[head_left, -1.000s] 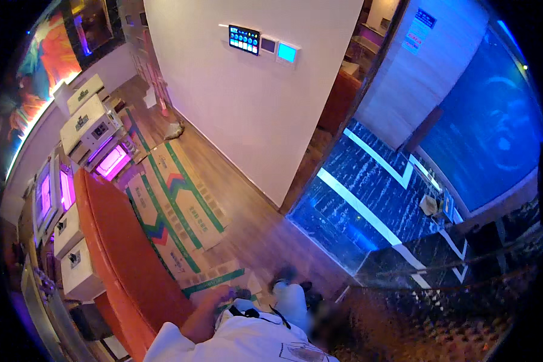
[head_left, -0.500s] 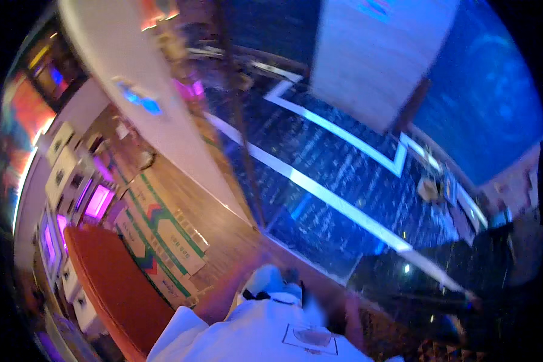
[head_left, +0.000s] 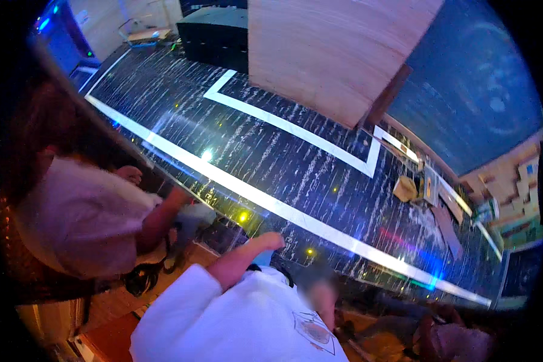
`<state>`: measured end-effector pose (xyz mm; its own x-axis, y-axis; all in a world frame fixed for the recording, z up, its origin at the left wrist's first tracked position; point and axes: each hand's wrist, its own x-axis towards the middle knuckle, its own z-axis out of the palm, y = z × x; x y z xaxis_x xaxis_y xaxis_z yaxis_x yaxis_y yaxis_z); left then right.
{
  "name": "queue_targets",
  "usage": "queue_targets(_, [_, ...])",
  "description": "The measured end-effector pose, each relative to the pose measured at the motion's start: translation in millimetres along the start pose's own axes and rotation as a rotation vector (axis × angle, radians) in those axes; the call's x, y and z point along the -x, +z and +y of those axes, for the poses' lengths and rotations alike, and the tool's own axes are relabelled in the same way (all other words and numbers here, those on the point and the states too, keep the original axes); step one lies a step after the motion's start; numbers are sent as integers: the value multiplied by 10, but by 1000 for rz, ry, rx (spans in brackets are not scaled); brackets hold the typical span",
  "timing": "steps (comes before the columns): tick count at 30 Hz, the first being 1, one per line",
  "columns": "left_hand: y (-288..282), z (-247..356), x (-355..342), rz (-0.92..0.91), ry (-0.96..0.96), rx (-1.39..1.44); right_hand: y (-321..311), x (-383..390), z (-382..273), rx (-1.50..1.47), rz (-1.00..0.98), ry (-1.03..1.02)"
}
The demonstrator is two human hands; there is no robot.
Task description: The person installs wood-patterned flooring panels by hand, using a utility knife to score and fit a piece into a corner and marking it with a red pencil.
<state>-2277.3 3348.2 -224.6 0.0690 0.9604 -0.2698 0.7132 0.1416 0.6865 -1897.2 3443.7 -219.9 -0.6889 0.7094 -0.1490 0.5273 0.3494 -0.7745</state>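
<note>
My left hand (head_left: pixel 273 241) is in front of my body, low in the middle of the view, its forearm coming out of a white sleeve. It appears in front of the near edge of a dark, streaked surface (head_left: pixel 253 157); whether it touches that surface I cannot tell. The fingers are too unclear to read, and nothing held can be made out. My right hand (head_left: pixel 321 291) is lower and to the right, close to my white shirt (head_left: pixel 223 320). Blur hides its fingers. A pale blue patch and a black strap show by my waist.
A long white stripe (head_left: pixel 283 208) crosses the dark surface. Beyond it stand a large wooden block (head_left: pixel 332 54) and a black box (head_left: pixel 214 39). Small wooden pieces (head_left: pixel 405 188) lie at the right. A person in a pale shirt (head_left: pixel 84 211) is at the left. A blue panel (head_left: pixel 470 96) stands behind.
The view has swung; the white wall, cardboard and most of the orange panel have gone from the left. More striped surface and a person now show there. My left hand has come up slightly.
</note>
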Motion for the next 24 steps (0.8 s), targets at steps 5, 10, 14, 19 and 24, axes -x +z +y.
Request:
queue_targets(5, [-1437,-793,-1277,81,-331,-51,54,-1272,-352,81,-262,206])
queue_targets(10, [-2779,-1377,-1573,281,-302,165,-119,-2733,-558,133,-298,276])
queue_targets(14, [-2586,-2512,-1130,478,-386,116,-46,-3998,-598,199,-379,266])
queue_targets(19, [-1777,-3542,118,73,-719,-70,-150,-5380,-404,335,-489,252])
queue_targets(24, [-1898,-2908,700,590,-1206,604,-815,-7376,142,891,-484,-124])
